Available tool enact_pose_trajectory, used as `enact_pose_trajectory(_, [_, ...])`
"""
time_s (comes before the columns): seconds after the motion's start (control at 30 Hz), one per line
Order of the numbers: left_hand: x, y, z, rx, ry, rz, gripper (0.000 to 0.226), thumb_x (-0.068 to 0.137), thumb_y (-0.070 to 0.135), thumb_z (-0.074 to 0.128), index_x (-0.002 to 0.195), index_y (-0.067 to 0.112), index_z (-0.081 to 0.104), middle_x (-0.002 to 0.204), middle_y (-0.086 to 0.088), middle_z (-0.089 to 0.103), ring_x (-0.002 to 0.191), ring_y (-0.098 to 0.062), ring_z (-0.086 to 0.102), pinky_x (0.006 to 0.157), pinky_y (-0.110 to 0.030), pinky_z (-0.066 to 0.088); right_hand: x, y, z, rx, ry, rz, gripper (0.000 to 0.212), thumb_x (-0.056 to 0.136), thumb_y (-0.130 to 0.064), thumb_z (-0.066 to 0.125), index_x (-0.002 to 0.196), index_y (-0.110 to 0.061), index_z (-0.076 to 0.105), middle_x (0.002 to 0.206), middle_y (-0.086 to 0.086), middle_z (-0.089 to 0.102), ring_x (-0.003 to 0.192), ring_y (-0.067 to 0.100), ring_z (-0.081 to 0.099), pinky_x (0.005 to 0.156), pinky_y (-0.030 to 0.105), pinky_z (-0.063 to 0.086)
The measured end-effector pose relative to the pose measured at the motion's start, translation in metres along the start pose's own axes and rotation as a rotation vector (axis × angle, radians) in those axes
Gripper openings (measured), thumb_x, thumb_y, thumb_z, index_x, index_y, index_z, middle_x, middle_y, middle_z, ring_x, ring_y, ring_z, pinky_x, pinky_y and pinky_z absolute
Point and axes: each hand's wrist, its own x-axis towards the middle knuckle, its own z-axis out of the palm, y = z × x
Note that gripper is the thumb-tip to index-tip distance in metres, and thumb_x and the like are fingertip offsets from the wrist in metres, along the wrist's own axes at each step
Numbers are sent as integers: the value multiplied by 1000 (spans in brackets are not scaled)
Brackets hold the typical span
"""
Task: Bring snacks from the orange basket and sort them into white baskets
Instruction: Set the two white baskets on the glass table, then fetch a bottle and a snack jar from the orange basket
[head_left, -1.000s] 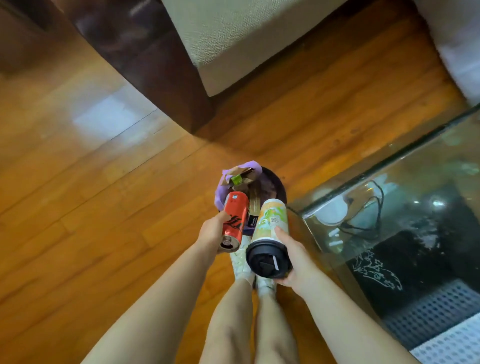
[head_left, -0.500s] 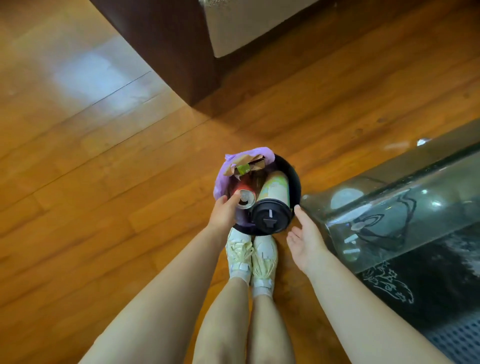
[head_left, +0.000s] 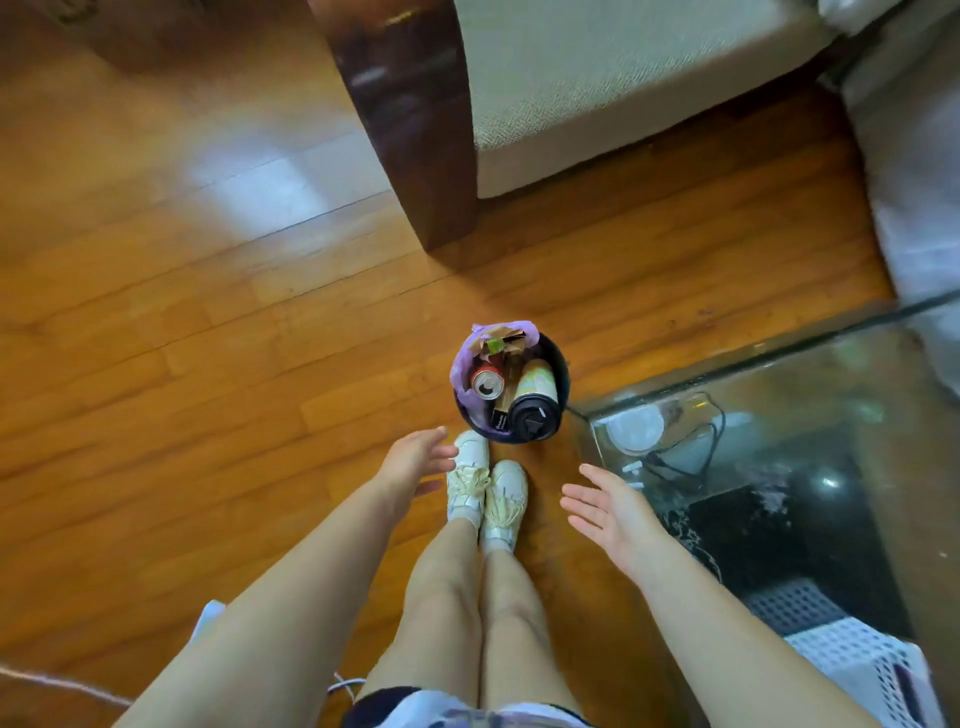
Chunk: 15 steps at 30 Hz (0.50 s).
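1. we are looking down at a round dark bin (head_left: 563, 364) lined with a purple plastic bag (head_left: 460, 371), standing on the glossy wooden plank floor (head_left: 208, 364) just ahead of a pair of cream sneakers (head_left: 485, 486).
2. inside the bin a red drink can (head_left: 487, 383) is standing on end beside a pale green printed cup with a black lid (head_left: 535, 408), and crumpled brown paper (head_left: 501, 340) is lying behind them.
3. we are holding our left hand (head_left: 415, 460) out empty, fingers loosely spread, near the bin but not touching it.
4. we are holding our right hand (head_left: 608, 506) out empty too, palm up and fingers straight and apart, beside the glass-topped table (head_left: 779, 364).
5. a white perforated plastic basket (head_left: 857, 670) is sitting at the lower right by the table, well apart from the bin.
6. a beige upholstered sofa with a dark wooden side (head_left: 597, 78) is standing beyond the bin.
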Motion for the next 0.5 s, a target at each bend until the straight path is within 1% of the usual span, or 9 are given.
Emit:
enact_pose_trajectory(0.1, [-57, -1, -12, -69, -8, 6, 24, 96, 33, 43, 111, 19, 54, 86, 4, 65, 73, -12, 58, 61, -26, 42, -47, -3, -7, -86, 41, -53, 30, 95, -24, 49, 123, -14, 50, 95, 9, 60, 95, 27, 59, 84, 36, 47])
enact_pose_trajectory(0.17, [-94, -6, -22, -124, 2, -5, 21, 96, 32, 43, 109, 18, 53, 84, 3, 64, 68, -12, 55, 58, -25, 38, -76, -2, -10, -158, 59, -80, 25, 95, -24, 50, 117, -16, 52, 92, 7, 60, 96, 27, 59, 81, 34, 47])
enact_pose_trajectory(0.23, [-129, -12, -32, -167, 17, 14, 21, 96, 30, 42, 108, 17, 53, 84, 2, 63, 65, -13, 51, 58, -25, 35, -99, 0, -12, -227, 62, -94, 21, 94, -24, 51, 112, -16, 54, 90, 7, 59, 86, 23, 58, 77, 32, 47])
enact_pose_trajectory(0.33, [-173, -24, -48, -238, 69, 68, 21, 96, 29, 43, 109, 16, 53, 86, 0, 63, 64, -13, 48, 57, -25, 35, -124, 3, -5, -339, 63, -104, 16, 93, -22, 52, 107, -15, 54, 83, 9, 58, 69, 19, 52, 62, 28, 45])
enact_pose_trajectory(0.43, [-204, -46, -69, -369, 96, 56, 16, 95, 24, 47, 104, 14, 55, 80, -2, 62, 60, -13, 44, 54, -24, 32, -137, 5, 12, -466, 47, -98, 14, 92, -22, 53, 103, -14, 55, 75, 9, 55, 57, 17, 46, 50, 25, 39])
enact_pose_trajectory(0.5, [-217, -74, -88, -493, 117, 63, 15, 94, 21, 47, 103, 12, 55, 78, -4, 61, 56, -13, 42, 51, -23, 30, -142, 4, 30, -605, 33, -90, 10, 91, -21, 55, 95, -12, 55, 70, 7, 53, 47, 14, 45, 42, 21, 37])
